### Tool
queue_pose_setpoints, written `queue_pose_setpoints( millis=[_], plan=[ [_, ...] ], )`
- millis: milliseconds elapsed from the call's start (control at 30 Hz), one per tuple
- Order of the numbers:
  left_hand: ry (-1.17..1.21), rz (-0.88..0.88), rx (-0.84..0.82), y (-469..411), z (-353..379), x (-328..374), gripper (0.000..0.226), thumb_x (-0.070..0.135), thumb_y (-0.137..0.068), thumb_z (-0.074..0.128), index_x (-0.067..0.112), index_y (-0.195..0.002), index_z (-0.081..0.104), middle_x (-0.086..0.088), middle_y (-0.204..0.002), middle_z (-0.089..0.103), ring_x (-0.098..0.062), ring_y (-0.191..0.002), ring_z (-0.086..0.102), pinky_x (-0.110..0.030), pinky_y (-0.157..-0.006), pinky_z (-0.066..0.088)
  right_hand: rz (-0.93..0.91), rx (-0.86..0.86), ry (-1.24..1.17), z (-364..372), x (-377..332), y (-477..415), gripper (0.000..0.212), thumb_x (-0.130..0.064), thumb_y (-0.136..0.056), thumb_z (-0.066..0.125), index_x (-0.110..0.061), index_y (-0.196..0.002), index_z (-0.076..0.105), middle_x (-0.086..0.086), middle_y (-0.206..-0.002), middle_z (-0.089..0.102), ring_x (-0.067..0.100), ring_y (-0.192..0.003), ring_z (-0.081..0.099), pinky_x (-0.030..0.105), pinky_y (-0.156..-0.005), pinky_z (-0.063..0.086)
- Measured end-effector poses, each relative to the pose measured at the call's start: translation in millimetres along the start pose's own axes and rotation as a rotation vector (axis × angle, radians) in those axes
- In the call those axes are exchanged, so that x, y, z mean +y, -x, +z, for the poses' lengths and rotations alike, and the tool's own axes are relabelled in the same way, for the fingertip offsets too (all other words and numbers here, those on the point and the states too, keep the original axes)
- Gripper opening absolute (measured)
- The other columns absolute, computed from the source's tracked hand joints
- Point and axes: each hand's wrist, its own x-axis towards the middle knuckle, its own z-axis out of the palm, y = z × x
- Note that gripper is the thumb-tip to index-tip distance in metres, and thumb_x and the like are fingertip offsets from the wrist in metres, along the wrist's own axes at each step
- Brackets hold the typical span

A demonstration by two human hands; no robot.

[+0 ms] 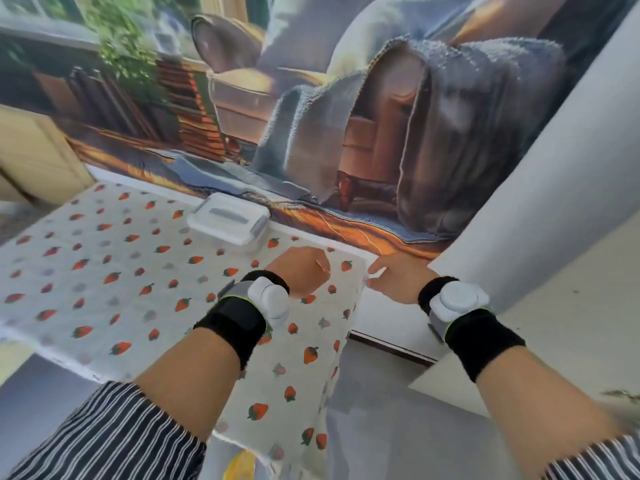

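1. A strawberry cloth [138, 271], pale with red berries, lies spread over the table [114, 174]. It covers most of the top, and its near right part hangs down over the edge.
2. Both hands are at the cloth's far right corner, close together but not touching.
3. The left hand [301, 271] is over the cloth just inside that corner, with the back of the hand up. Its fingers are folded under and hidden, so I cannot tell whether they hold any fabric.
4. The right hand [398, 277] comes in from the right, off the table. Its forefinger and thumb meet on the cloth's right edge and pinch it, and the other fingers are loosely curled behind. Blur softens the fingertips.
5. Each wrist has a black wristband [239, 317] with a white rounded device on top. The forearms are bare, and striped sleeves [114, 438] show at the near edge of the view.
6. A white lidded box [228, 218] stands at the far edge of the table. It is left of the hands and well apart from them, resting on the cloth's far margin.
7. Behind the table hangs a printed backdrop [346, 116] showing an armchair with a grey blanket over it, a pile of books and green leaves.
8. A plain white wall [554, 168] rises on the right, beyond the right hand.
9. A small yellow thing [240, 465] shows at the near edge below the hanging cloth, too blurred to make out.
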Motion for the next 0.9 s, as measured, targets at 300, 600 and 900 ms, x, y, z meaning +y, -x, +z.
queue_pose_setpoints(
  millis=[300, 600, 900],
  plan=[
    [0.034, -0.283, 0.002, 6, 17, -221, 0.024, 0.027, -0.098, 0.05, 0.027, -0.117, 0.064, 0.004, -0.12, 0.066, -0.022, -0.113, 0.061, -0.033, -0.096, 0.05, 0.076, -0.148, -0.082, 163, -126, -76, 0.04, -0.044, -0.093, 0.058, -0.024, -0.127, 0.058, -0.002, -0.132, 0.057, 0.019, -0.114, 0.056, 0.029, -0.094, 0.045],
    [0.039, -0.418, -0.089, -29, 75, -309, 0.045, 0.036, -0.098, 0.049, 0.025, -0.141, 0.041, -0.014, -0.133, 0.05, -0.035, -0.114, 0.059, -0.043, -0.094, 0.053, 0.316, -0.19, -0.195, 295, -173, -129, 0.059, -0.056, -0.092, 0.051, -0.017, -0.136, 0.046, 0.005, -0.127, 0.061, 0.026, -0.112, 0.06, 0.034, -0.093, 0.049],
    [0.062, -0.416, -0.155, -77, 118, -332, 0.065, 0.044, -0.085, 0.068, 0.025, -0.139, 0.036, -0.011, -0.122, 0.052, -0.033, -0.103, 0.059, -0.04, -0.078, 0.051, 0.373, -0.131, -0.419, 350, -185, -173, 0.061, -0.037, -0.071, 0.074, -0.022, -0.123, 0.045, -0.002, -0.111, 0.064, 0.024, -0.1, 0.063, 0.033, -0.083, 0.053]
  ],
)
